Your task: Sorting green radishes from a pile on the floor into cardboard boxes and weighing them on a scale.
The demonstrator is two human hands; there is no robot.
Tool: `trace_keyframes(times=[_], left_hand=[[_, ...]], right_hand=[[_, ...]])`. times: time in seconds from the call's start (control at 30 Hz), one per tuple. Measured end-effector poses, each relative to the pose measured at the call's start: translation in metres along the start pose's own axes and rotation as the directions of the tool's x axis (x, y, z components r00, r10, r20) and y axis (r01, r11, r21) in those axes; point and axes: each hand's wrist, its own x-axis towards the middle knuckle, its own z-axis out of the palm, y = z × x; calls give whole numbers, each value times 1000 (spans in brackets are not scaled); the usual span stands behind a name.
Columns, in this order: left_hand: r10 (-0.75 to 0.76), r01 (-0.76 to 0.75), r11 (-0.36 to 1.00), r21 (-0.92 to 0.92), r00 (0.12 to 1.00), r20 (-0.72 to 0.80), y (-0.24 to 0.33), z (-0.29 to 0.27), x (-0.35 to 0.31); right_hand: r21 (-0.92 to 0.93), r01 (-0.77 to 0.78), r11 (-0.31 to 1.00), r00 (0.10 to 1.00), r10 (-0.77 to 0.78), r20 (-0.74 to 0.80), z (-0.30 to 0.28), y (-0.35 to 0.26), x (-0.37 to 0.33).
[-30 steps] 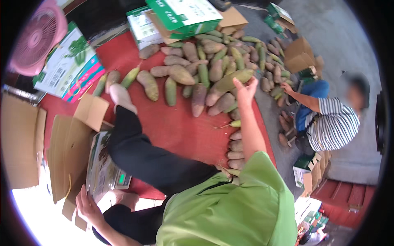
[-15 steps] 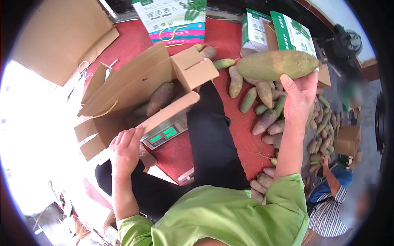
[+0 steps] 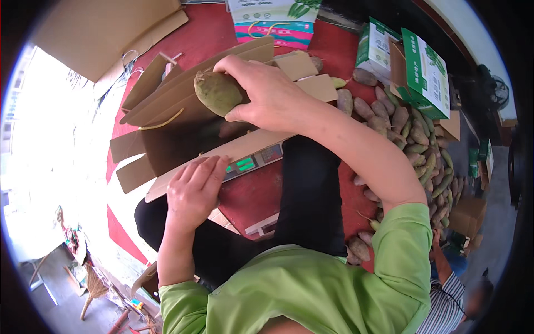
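Green root (image 3: 217,93) over open carton (image 3: 161,147), red surface (image 3: 250,203) around
Your right hand (image 3: 261,92) grips the root; your left hand (image 3: 194,189) touches the flap (image 3: 245,146), grip unclear; grey floor (image 3: 497,186) beyond heaped roots (image 3: 421,149).

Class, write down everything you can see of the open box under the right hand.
The box looks like brown cardboard, top open, flaps spread. A yellow cord handle shows on its far side. Inside, in shadow, part of a reddish root is visible. The left hand rests on its near flap; the right hand holds a green root over the opening. A scale shows just below that flap; the box's base is hidden.
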Motion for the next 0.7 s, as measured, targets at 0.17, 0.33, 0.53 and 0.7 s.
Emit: trace_keyframes(times=[0.17,0.33,0.53,0.7], left_hand=[[28,-28,999,-15,999,-36,5,-2,-2],[39,-39,999,-18,998,-43,0,0,-5],[33,-32,999,-36,999,3,3,-4,-2],[-5,8,998,-57,999,38,3,-1,-7]], right_hand=[[-146,52,988,977,-20,213,38,-3,34],[-298,216,930,927,-100,361,85,-11,61],[-379,399,835,826,-148,544,131,-18,81],[-478,471,741,853,-246,460,212,17,90]])
